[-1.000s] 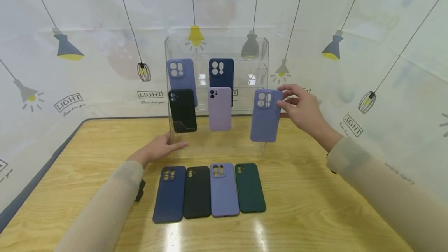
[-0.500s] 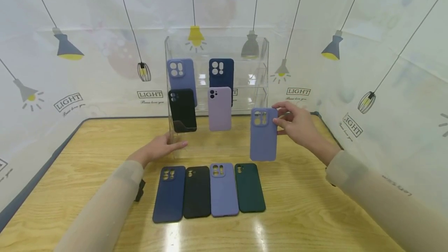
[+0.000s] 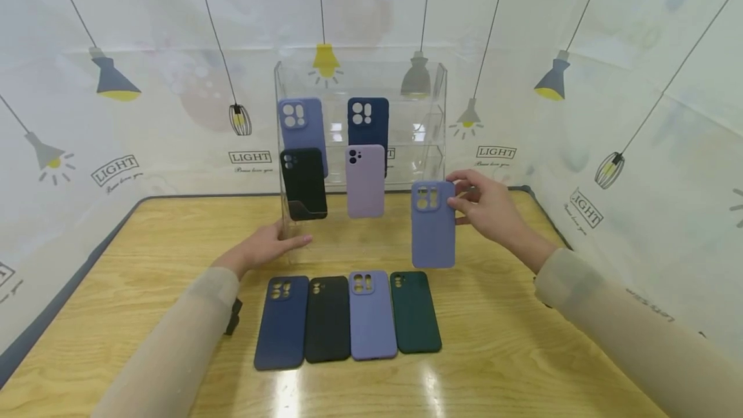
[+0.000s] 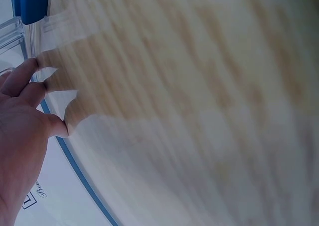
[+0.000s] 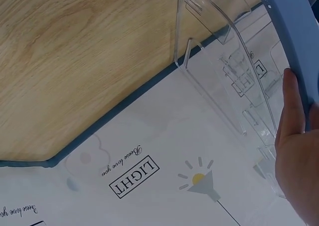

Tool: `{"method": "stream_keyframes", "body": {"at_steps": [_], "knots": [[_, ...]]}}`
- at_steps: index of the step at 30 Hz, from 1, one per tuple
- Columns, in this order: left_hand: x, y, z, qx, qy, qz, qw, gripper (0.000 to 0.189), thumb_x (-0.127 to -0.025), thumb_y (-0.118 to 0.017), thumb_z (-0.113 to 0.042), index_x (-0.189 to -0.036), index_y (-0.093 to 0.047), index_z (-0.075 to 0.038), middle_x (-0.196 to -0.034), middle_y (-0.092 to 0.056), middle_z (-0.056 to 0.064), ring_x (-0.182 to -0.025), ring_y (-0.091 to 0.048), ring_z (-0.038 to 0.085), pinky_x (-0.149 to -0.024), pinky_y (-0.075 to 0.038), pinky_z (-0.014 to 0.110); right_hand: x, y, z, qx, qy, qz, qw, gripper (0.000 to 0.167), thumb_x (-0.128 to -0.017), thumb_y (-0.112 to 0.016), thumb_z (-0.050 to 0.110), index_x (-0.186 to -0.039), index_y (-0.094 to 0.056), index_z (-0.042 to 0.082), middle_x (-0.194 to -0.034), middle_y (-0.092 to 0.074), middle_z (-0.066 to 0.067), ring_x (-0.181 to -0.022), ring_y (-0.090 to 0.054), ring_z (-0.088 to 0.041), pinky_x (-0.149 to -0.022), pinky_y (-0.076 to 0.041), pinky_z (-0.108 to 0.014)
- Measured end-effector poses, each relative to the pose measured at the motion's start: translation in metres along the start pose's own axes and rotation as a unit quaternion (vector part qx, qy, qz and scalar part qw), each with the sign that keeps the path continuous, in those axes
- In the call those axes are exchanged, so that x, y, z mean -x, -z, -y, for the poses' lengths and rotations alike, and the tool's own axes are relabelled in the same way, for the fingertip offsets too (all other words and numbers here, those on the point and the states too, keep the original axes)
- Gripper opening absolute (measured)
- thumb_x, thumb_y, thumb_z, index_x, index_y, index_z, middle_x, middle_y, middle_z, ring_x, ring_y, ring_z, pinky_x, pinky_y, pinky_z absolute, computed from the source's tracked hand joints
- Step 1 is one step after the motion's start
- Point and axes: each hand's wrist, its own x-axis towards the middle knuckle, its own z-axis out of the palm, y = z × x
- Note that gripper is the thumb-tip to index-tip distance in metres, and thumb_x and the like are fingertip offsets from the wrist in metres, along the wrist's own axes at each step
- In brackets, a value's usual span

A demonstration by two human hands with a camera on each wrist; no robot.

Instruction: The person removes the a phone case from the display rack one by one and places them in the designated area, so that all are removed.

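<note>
In the head view my right hand [image 3: 487, 207] pinches a lavender-blue phone case [image 3: 433, 231] by its upper right edge. The case is upright in front of the lower right of a clear display stand [image 3: 360, 240]. My left hand [image 3: 264, 247] grips the stand's lower left side, thumb across the front. Upright in the stand are a black case [image 3: 304, 189], a pale lilac case [image 3: 366, 186], another lavender-blue case [image 3: 303, 113] and a navy case [image 3: 368, 115]. The right wrist view shows the held case [image 5: 294, 31] edge-on beside my fingers [image 5: 293, 101].
On the wooden table [image 3: 505, 347], a row of cases lies in front of the stand: dark blue [image 3: 281, 328], black [image 3: 328, 324], lavender-blue [image 3: 373, 321] and dark green [image 3: 416, 315]. Behind the stand is a backdrop [image 3: 232, 18] printed with lamps.
My right hand has lowered the lavender-blue case from the stand's right side, then shifted it slightly left. My left hand has stayed on the stand.
</note>
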Motion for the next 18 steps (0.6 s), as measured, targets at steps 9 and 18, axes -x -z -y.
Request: {"method": "stream_keyframes", "body": {"at_steps": [9,18], "knots": [[0.0,0.0,0.003,0.0,-0.003,0.0,1.0,0.126,-0.092,-0.053,-0.087,-0.171,-0.005,-0.001,-0.168,-0.035,0.032,-0.156,-0.036,0.051,-0.127,-0.034,0.065,0.002,-0.002,-0.004,0.006,-0.019,0.023,0.9996,0.04,-0.104,-0.064,0.001,-0.144,-0.058,0.008,-0.127,-0.061,-0.021,-0.103,-0.074,-0.033,-0.075,-0.069,-0.037],[0.002,0.001,0.0,0.009,-0.003,0.002,1.0,0.125,-0.092,-0.053,-0.086,-0.171,-0.004,-0.002,-0.171,-0.03,0.031,-0.158,-0.033,0.05,-0.128,-0.032,0.065,0.021,-0.001,-0.041,0.011,-0.089,0.155,0.9838,0.04,-0.104,-0.064,0.001,-0.143,-0.059,0.001,-0.125,-0.061,-0.025,-0.09,-0.073,-0.024,-0.074,-0.069,-0.045]]}}
